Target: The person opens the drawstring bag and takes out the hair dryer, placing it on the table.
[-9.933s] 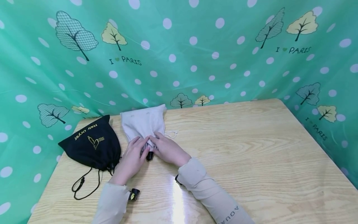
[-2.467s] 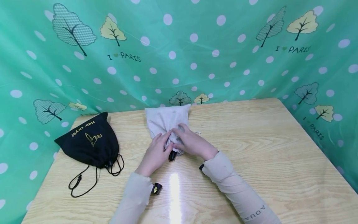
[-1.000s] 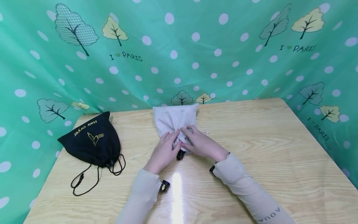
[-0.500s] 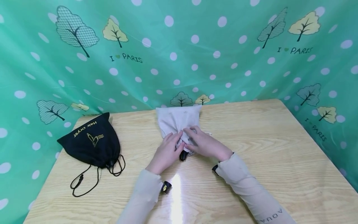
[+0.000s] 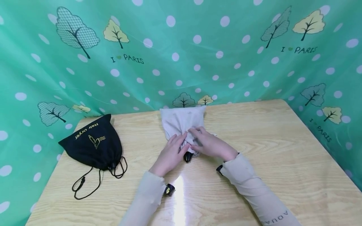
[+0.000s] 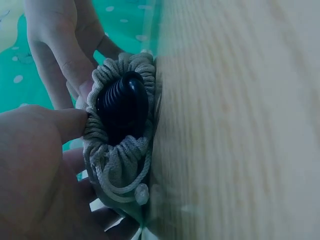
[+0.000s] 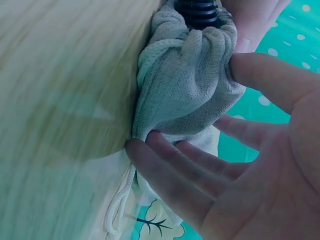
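Pouch, grey, drawstring type: we locate it at the rear edge of the bench. Our left hand and right hand hold it near the gathered mouth, from opposite sides, each with thumb and fingers set apart on the cloth. We see a black ribbed part exposed there, facing us. We note a black bag, marked "Hair Dryer", lying apart to the left.
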`<state>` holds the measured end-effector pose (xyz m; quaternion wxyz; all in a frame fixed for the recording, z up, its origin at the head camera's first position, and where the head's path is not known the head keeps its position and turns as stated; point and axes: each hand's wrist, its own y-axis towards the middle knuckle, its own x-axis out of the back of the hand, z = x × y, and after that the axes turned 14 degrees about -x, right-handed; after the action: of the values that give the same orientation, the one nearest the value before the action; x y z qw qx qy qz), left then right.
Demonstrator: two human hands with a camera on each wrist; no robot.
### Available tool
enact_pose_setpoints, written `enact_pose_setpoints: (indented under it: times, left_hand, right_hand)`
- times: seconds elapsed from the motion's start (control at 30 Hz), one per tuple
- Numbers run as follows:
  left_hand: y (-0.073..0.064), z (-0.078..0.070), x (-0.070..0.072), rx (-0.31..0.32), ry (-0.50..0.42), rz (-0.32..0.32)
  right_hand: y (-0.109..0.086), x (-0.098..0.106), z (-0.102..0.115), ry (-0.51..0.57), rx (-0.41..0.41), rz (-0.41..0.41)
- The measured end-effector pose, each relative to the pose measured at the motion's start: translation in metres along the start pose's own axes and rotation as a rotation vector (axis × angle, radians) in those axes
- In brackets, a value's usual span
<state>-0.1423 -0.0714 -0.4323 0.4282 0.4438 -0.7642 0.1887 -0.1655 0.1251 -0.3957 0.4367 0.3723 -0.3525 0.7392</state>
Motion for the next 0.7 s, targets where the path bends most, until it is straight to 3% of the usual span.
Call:
enact_pose_setpoints:
  times: [0.23, 0.7]
  left_hand:
    - [0.003, -0.002, 0.001, 0.002, 0.001, 0.015]
    - [0.011, -0.007, -0.007, -0.039, 0.035, 0.002]
  right_hand:
    - [-0.002, 0.001, -0.003, 0.000, 0.024, -0.001]
    - [-0.009, 0.004, -0.017, 0.014, -0.013, 0.010]
